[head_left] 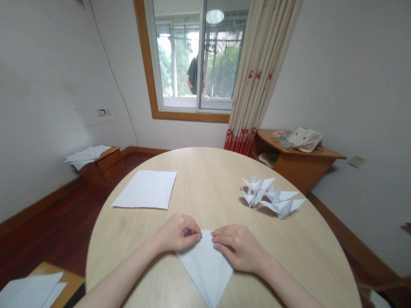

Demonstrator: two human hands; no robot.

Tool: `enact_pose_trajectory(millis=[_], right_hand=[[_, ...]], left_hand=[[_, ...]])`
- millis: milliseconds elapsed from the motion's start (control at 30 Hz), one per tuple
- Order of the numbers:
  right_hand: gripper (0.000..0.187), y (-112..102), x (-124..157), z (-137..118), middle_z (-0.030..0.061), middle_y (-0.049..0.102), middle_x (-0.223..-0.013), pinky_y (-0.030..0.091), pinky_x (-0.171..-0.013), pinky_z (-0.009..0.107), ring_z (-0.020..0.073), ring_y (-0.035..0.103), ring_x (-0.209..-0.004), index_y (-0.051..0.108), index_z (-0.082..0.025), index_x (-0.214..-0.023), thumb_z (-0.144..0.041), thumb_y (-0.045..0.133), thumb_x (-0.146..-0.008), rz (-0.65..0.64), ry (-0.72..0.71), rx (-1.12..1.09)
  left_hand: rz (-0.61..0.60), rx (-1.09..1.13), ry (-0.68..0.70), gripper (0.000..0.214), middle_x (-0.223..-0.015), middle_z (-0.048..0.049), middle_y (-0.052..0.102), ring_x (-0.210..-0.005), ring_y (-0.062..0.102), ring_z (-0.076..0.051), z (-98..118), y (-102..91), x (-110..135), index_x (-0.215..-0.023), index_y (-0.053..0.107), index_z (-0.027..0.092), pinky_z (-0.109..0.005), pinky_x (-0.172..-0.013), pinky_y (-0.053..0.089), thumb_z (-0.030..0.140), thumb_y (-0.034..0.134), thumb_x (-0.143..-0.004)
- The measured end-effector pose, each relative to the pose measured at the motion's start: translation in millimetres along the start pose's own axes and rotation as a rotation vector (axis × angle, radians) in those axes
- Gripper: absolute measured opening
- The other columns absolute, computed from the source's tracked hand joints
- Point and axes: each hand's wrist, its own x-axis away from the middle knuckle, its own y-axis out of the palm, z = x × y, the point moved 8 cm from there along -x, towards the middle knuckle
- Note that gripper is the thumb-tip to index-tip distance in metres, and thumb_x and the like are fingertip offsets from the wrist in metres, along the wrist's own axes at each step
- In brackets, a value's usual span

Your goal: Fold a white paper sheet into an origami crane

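Note:
A white sheet folded into a kite-like shape (207,267) lies on the round wooden table (205,179), its point toward me. My left hand (178,233) is curled, fingertips pinching the fold's upper left edge. My right hand (237,246) lies on the upper right edge, fingers bent and pressing the paper down. The top of the folded sheet is hidden under both hands.
A stack of flat white paper (144,189) lies at the table's left. Several folded paper cranes (271,196) sit at the right. Low wooden cabinets stand by the left wall (102,164) and right wall (298,164). More paper (28,291) lies at the lower left.

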Motion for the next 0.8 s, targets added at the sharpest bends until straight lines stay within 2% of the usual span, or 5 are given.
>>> enact_pose_trajectory(millis=[133,267,467,633,800], right_hand=[[0.025,5.1,-0.5,-2.0,0.0054,0.075,-0.1,0.055,-0.081,0.037,0.0224,0.069,-0.096,0.072,-0.02,-0.095,-0.02,0.048,-0.089,-0.08,0.016,0.059],[0.028,9.7,-0.3,1.5,0.0078,0.071,-0.112,0.054,-0.087,0.039,0.0239,0.065,-0.107,0.068,-0.019,-0.109,-0.02,0.047,-0.09,-0.154,0.056,0.106],[0.038,18.2,-0.3,19.5,0.0125,0.056,-0.133,0.043,-0.104,0.047,0.0259,0.053,-0.124,0.058,-0.015,-0.128,-0.021,0.045,-0.093,-0.21,0.168,0.151],[0.041,25.7,0.7,33.7,0.012,0.047,-0.141,0.034,-0.111,0.048,0.0244,0.042,-0.132,0.051,-0.016,-0.135,-0.023,0.04,-0.096,-0.231,0.226,0.162],[0.044,30.6,1.6,40.4,0.0118,0.04,-0.146,0.029,-0.113,0.052,0.024,0.035,-0.136,0.043,-0.016,-0.14,-0.023,0.035,-0.098,-0.258,0.268,0.168]], left_hand=[[-0.013,-0.043,-0.017,0.022,-0.08,-0.005,0.075,-0.072,0.067,-0.017,-0.6,0.5,0.5,-0.081,0.074,0.017,-0.025,-0.069,0.048,0.025,0.054,-0.084],[-0.016,-0.104,-0.011,0.021,-0.086,-0.0048,0.076,-0.076,0.069,-0.018,-1.3,1.1,0.6,-0.086,0.074,0.018,-0.025,-0.071,0.049,0.022,0.053,-0.085],[-0.007,-0.203,-0.073,0.024,-0.107,-0.0054,0.072,-0.1,0.067,-0.021,-15.9,6.2,0.6,-0.098,0.073,0.019,-0.031,-0.089,0.049,0.02,0.052,-0.087],[-0.035,-0.272,-0.173,0.034,-0.131,-0.0055,0.059,-0.119,0.057,-0.021,-26.6,14.8,-0.3,-0.123,0.062,0.021,-0.034,-0.101,0.044,0.023,0.048,-0.092],[-0.095,-0.327,-0.202,0.044,-0.146,-0.0086,0.042,-0.135,0.039,-0.02,-29.0,25.9,-1.5,-0.138,0.046,0.018,-0.039,-0.114,0.029,0.026,0.045,-0.095]])
